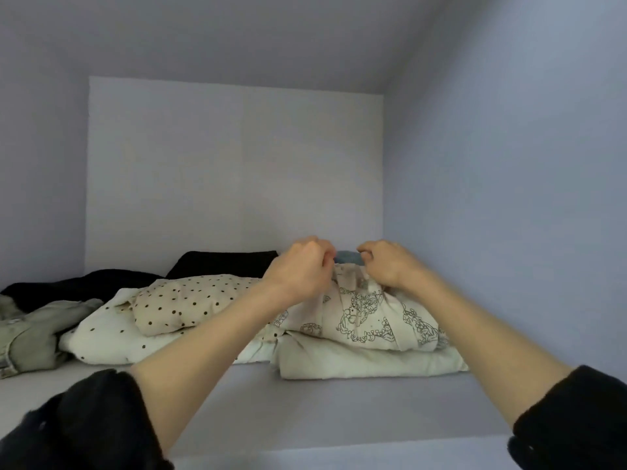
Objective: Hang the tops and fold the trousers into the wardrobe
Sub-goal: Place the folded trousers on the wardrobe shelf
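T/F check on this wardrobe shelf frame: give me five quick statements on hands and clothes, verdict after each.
1. Both hands grip the printed folded garment. True: left hand and right hand pinch its far edge.
2. The printed garment lies on a plain cream folded piece. True.
3. The polka-dot garment lies right of the printed one. False: it lies to the left.
4. The black clothes sit at the front edge of the shelf. False: they lie at the back.
5. The person wears light sleeves. False: the sleeves are dark.
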`<state>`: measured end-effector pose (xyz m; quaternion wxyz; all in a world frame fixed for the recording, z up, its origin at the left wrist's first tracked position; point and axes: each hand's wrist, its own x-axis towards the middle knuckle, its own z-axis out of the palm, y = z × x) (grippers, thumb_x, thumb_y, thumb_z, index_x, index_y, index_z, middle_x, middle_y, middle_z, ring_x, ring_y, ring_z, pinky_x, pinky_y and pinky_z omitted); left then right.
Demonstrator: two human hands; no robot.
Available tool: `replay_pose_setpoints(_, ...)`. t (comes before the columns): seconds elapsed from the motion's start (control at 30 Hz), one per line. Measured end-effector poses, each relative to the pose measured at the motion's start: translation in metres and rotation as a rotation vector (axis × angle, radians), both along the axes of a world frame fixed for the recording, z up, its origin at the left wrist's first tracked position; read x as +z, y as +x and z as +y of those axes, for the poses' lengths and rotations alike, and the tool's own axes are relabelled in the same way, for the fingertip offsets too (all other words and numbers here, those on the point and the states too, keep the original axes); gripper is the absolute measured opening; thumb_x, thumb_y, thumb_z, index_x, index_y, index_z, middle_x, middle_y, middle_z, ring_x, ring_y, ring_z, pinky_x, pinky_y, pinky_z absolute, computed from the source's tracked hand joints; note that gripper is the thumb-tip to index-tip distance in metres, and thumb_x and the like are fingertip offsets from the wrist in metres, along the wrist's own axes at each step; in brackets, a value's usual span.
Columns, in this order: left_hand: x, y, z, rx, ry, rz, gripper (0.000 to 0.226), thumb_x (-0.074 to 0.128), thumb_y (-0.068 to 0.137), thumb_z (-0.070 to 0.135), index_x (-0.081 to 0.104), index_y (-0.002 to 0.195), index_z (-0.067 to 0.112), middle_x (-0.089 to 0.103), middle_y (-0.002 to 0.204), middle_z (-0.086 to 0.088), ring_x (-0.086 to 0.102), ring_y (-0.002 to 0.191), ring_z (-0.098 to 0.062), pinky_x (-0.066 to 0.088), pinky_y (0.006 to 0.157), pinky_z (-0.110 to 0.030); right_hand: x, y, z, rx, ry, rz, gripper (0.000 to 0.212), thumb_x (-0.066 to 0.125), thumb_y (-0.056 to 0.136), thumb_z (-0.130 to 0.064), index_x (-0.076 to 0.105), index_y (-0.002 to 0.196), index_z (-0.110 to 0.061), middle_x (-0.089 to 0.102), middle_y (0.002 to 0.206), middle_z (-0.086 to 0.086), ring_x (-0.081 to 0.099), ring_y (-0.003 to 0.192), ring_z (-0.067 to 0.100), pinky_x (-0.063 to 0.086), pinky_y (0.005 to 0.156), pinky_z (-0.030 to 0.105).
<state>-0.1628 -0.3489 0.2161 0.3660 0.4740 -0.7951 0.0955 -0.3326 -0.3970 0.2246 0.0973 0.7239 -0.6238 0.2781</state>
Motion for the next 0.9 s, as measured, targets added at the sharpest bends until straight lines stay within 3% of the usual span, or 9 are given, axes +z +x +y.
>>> replay_pose_setpoints(0.07, -0.010, -0.011, -0.022, -0.036, 0.134, -0.098, 0.042, 0.029, 0.099, 0.021, 0.042, 0.139, 0.012, 0.038, 0.146, -0.009, 0.035, 0.134, -0.025, 0.031, 0.109, -0.038, -0.011, -0.005, 0.011, -0.054, -0.063, -0.054, 0.041, 0.038, 0.093, -0.020, 0.050, 0.132, -0.023, 0.051, 0.137, 0.007, 0.049, 0.122, 0.028, 0.041, 0.101, 0.042)
replay_pose_setpoints(0.13, -0.029, -0.021, -0.039, -0.058, 0.339, -0.282, 0.048, 0.019, 0.102, 0.027, 0.024, 0.148, 0.015, 0.017, 0.157, -0.009, 0.014, 0.145, -0.022, 0.015, 0.117, -0.037, -0.031, -0.006, 0.019, -0.051, 0.030, 0.028, 0.042, 0.031, 0.097, -0.026, 0.046, 0.135, -0.023, 0.046, 0.142, 0.007, 0.045, 0.126, 0.028, 0.038, 0.103, 0.042)
replay_pose_setpoints(0.23, -0.051, -0.024, -0.048, -0.071, 0.492, -0.351, 0.048, 0.013, 0.103, 0.031, 0.031, 0.146, 0.018, 0.025, 0.155, -0.007, 0.021, 0.142, -0.023, 0.017, 0.117, -0.038, -0.057, -0.004, 0.020, 0.004, 0.373, 0.178, 0.051, 0.013, 0.102, -0.042, 0.039, 0.141, -0.024, 0.028, 0.154, 0.004, 0.030, 0.138, 0.024, 0.026, 0.112, 0.042)
replay_pose_setpoints(0.33, -0.049, -0.016, -0.038, -0.097, 0.475, -0.324, 0.050, 0.015, 0.103, 0.037, 0.035, 0.145, 0.018, 0.030, 0.153, -0.005, 0.026, 0.140, -0.022, 0.019, 0.115, -0.035, -0.054, -0.005, 0.027, -0.001, 0.437, 0.102, 0.054, 0.011, 0.101, -0.047, 0.026, 0.149, -0.025, 0.015, 0.158, 0.002, 0.017, 0.144, 0.021, 0.016, 0.117, 0.039)
replay_pose_setpoints(0.43, -0.046, 0.004, -0.013, -0.091, 0.418, -0.285, 0.047, 0.024, 0.102, 0.037, 0.034, 0.145, 0.021, 0.042, 0.145, -0.002, 0.039, 0.132, -0.021, 0.030, 0.107, -0.031, -0.049, -0.003, 0.049, -0.044, 0.314, 0.105, 0.050, 0.013, 0.102, -0.042, 0.028, 0.147, -0.023, 0.009, 0.159, 0.003, 0.014, 0.145, 0.021, 0.016, 0.116, 0.045)
replay_pose_setpoints(0.53, -0.046, 0.028, 0.022, -0.126, 0.338, -0.238, 0.045, 0.035, 0.101, 0.028, 0.031, 0.146, 0.025, 0.049, 0.138, -0.002, 0.049, 0.118, -0.020, 0.039, 0.100, -0.031, -0.054, 0.008, 0.086, 0.029, 0.133, -0.091, 0.049, 0.021, 0.103, -0.039, 0.017, 0.150, -0.027, 0.004, 0.159, -0.002, 0.015, 0.145, 0.019, 0.013, 0.117, 0.043)
replay_pose_setpoints(0.67, -0.059, 0.072, 0.079, -0.231, 0.220, 0.025, 0.056, 0.045, 0.098, 0.025, 0.022, 0.149, 0.026, 0.031, 0.152, -0.002, 0.034, 0.135, -0.020, 0.025, 0.104, -0.022, -0.079, 0.038, 0.155, 0.086, -0.087, -0.192, 0.045, 0.034, 0.102, -0.025, 0.029, 0.147, -0.019, 0.025, 0.155, 0.002, 0.027, 0.140, 0.020, 0.021, 0.110, 0.029)
replay_pose_setpoints(0.8, -0.086, 0.108, 0.134, -0.239, 0.140, 0.170, 0.046, 0.047, 0.097, 0.020, 0.036, 0.142, 0.022, 0.046, 0.140, -0.005, 0.043, 0.127, -0.019, 0.033, 0.100, -0.026, -0.101, 0.076, 0.218, 0.067, -0.124, -0.174, 0.044, 0.040, 0.100, -0.019, 0.035, 0.143, -0.015, 0.038, 0.147, 0.007, 0.036, 0.133, 0.025, 0.029, 0.108, 0.034)
replay_pose_setpoints(0.9, -0.110, 0.132, 0.183, -0.270, 0.171, 0.221, 0.038, 0.046, 0.097, 0.018, 0.045, 0.135, 0.022, 0.053, 0.131, -0.001, 0.049, 0.118, -0.013, 0.034, 0.092, -0.020, -0.119, 0.108, 0.272, 0.100, -0.119, -0.237, 0.041, 0.040, 0.099, -0.019, 0.039, 0.140, -0.014, 0.044, 0.142, 0.006, 0.042, 0.128, 0.022, 0.034, 0.104, 0.032)
